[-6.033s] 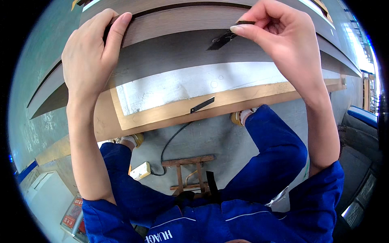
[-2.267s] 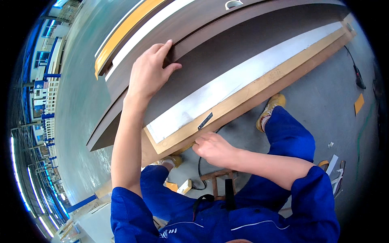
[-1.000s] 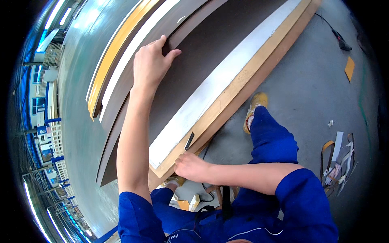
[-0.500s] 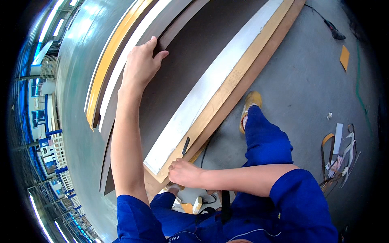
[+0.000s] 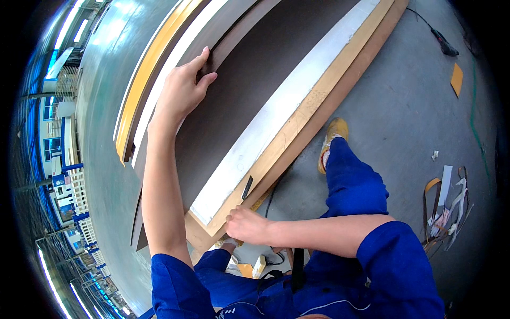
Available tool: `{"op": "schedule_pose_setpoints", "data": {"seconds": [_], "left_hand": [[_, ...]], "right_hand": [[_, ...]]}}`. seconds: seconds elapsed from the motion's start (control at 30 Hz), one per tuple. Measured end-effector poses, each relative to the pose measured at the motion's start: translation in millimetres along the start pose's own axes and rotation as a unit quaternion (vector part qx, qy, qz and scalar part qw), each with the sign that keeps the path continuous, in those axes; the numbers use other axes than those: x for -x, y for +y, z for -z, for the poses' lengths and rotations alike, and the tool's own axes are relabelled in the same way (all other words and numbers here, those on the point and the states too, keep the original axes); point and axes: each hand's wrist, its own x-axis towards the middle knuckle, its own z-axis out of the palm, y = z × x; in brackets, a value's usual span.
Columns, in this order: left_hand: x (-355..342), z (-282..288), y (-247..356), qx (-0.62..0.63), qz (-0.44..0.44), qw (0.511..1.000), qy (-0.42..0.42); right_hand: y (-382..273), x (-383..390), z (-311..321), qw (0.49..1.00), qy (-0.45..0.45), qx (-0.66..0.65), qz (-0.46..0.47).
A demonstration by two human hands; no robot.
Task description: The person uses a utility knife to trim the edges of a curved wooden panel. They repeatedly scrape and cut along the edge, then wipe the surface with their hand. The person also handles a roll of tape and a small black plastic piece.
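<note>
My left hand (image 5: 179, 91) reaches out over a curved stack of long panels, its thumb and fingers apart, by the raised inner edge of a grey-brown curved strip (image 5: 234, 47). Beneath lies a broad dark brown board (image 5: 241, 98). My right hand (image 5: 247, 225) is closed, fingers curled at the near end of a long panel with a white face (image 5: 268, 130) and a bare tan edge (image 5: 293, 128). What it grips is hidden. Just beyond its knuckles, a small black bar-shaped object (image 5: 247, 187) rests on the tan edge, seemingly apart from the fingers.
A brown board edge (image 5: 324, 119) runs below the tan one. To the left lies a yellow-edged curved strip (image 5: 142, 69). On the grey floor at right are a black corded tool (image 5: 443, 43), a yellow offcut (image 5: 456, 80) and tangled strips (image 5: 449, 207). My yellow shoe (image 5: 334, 139) stands beside the panels.
The view has shifted slightly. My left hand stays by the strip's edge, and my right hand remains closed at the panel's near end.
</note>
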Motion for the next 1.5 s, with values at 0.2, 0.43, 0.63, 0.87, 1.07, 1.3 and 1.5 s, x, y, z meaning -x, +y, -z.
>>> {"op": "schedule_pose_setpoints", "data": {"seconds": [0.2,0.43,0.63,0.87,1.07,1.3,1.5], "left_hand": [[2,-5,5,0.017,-0.014,0.999,0.043],[13,-8,-26,0.104,0.004,0.988,0.119],[143,2,-91,0.02,0.211,0.973,0.089],[212,-30,-124,0.014,0.26,0.955,0.139],[208,-30,-117,-0.003,0.284,0.948,0.142],[209,-32,-117,-0.01,0.279,0.947,0.157],[209,-30,-117,-0.011,0.283,0.949,0.141]], "right_hand": [[-1,2,-2,1.0,-0.025,0.019,0.0],[22,-5,44,0.993,-0.099,-0.038,-0.061],[136,2,182,0.975,0.072,-0.159,-0.136],[201,-34,268,0.97,0.146,-0.03,-0.191],[210,-45,270,0.969,0.163,-0.01,-0.185],[209,-46,267,0.971,0.166,0.004,-0.171],[207,-50,264,0.976,0.16,0.033,-0.147]]}}
